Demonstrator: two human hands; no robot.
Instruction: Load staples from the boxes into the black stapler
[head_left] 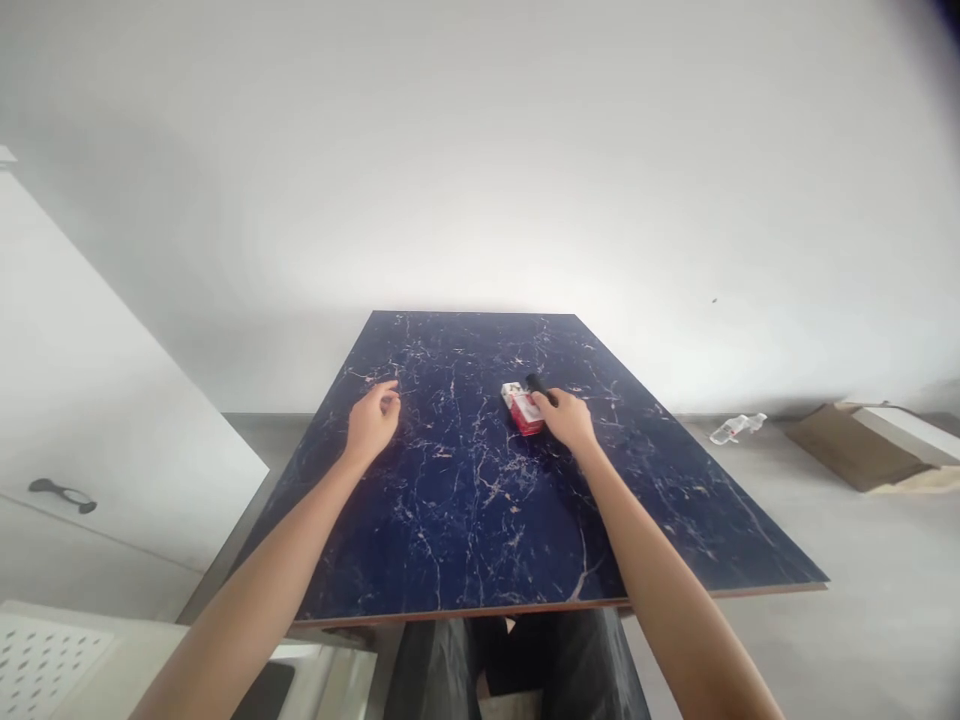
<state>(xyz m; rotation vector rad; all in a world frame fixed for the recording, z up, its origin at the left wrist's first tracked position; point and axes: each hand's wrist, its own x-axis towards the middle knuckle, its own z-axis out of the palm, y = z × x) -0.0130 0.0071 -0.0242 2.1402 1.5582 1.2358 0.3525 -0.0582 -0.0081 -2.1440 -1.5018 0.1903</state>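
Observation:
My right hand (569, 418) is closed round a short black cylindrical object (538, 386), whose dark end sticks out past the fingers. Beside it on the blue marble-patterned table (457, 540) lies a small red and white box (523, 408), and my right thumb reaches over its near side. Whether the thumb presses on the box or only passes above it, I cannot tell. Over the left half of the table, my left hand (372, 420) is loosely curled with a gap between thumb and forefinger and nothing in it.
A white cabinet door with a dark handle (63, 495) stands at the left. On the floor to the right are a clear plastic bottle (729, 430) and an opened brown cardboard box (855, 445). A white perforated panel (49, 655) is at the lower left; a pale wall rises behind the table.

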